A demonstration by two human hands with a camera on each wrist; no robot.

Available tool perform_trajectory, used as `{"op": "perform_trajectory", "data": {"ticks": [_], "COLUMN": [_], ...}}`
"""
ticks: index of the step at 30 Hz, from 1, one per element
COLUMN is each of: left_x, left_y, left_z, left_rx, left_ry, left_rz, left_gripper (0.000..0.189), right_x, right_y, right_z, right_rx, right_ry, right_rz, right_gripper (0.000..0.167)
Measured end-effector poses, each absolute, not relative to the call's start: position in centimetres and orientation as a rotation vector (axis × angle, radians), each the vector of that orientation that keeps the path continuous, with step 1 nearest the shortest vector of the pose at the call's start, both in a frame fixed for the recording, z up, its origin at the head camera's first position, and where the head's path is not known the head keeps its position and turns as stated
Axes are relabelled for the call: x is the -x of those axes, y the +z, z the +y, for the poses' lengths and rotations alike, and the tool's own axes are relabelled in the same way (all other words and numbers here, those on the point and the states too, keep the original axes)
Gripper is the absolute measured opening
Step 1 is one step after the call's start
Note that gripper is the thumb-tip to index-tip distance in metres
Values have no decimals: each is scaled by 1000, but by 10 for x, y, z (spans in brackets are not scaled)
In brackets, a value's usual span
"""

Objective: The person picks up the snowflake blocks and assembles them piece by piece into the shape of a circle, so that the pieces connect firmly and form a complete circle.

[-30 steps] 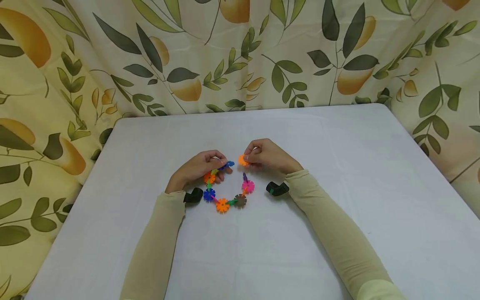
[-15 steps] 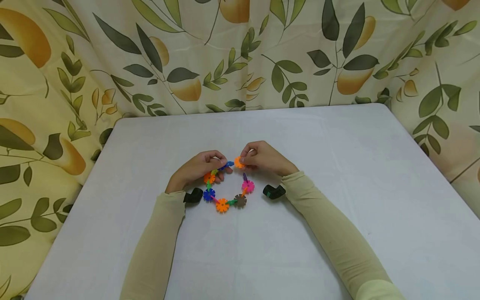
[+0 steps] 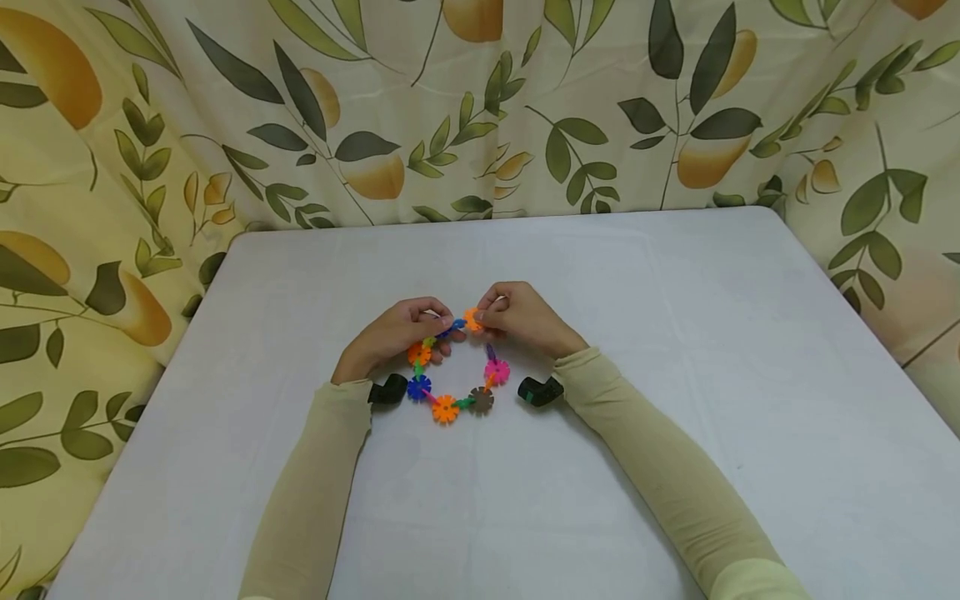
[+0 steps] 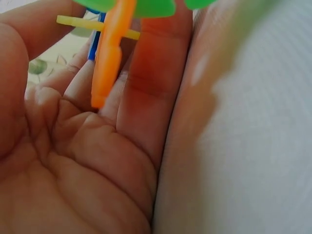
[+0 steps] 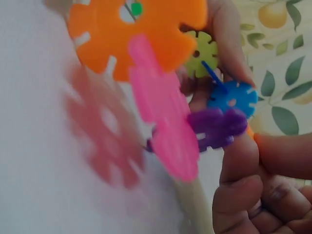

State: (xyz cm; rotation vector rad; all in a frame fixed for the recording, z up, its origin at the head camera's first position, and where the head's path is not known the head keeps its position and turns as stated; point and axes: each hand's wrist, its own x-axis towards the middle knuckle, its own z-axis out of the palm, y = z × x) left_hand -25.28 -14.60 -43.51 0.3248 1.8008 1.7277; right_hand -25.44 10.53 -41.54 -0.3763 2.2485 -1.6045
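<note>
A ring-shaped chain of coloured, notched flower discs lies on the table, with an opening at its back right. My left hand (image 3: 397,335) pinches a dark blue disc near the chain's back end, beside a light blue disc (image 5: 234,100). An orange disc (image 3: 472,318) is pinched between thumb and finger of my right hand (image 3: 531,318), its edge against the light blue disc; whether they interlock I cannot tell. The chain's other end is a purple disc (image 5: 217,127) joined to a pink disc (image 5: 165,119). Another orange disc (image 4: 109,56) hangs by my left palm.
A white cloth covers the table (image 3: 600,500). Black wrist cameras sit under the left wrist (image 3: 388,389) and the right wrist (image 3: 540,391). Behind the table hangs a leaf-and-fruit patterned curtain (image 3: 480,108).
My right hand has moved left with the orange disc, from apart to against the light blue disc. The left hand and the rest of the chain stay nearly in place.
</note>
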Motion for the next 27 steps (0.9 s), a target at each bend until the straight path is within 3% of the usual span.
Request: {"op": "perform_trajectory", "data": {"ticks": [20,27], "left_x": [252,253], "left_y": [-430,-432], "left_z": [-143,-143], "left_rx": [-315,-323], "left_ry": [1726,1713], "left_rz": [1919,1891], "left_gripper": [14,21], "right_x": [248,246], "right_y": [-425,-424], "right_z": [90,91], "right_rx": [231,283], "right_ry": [-1763,-1762], "right_rz": [2215,2245], "right_gripper": [13,10]}}
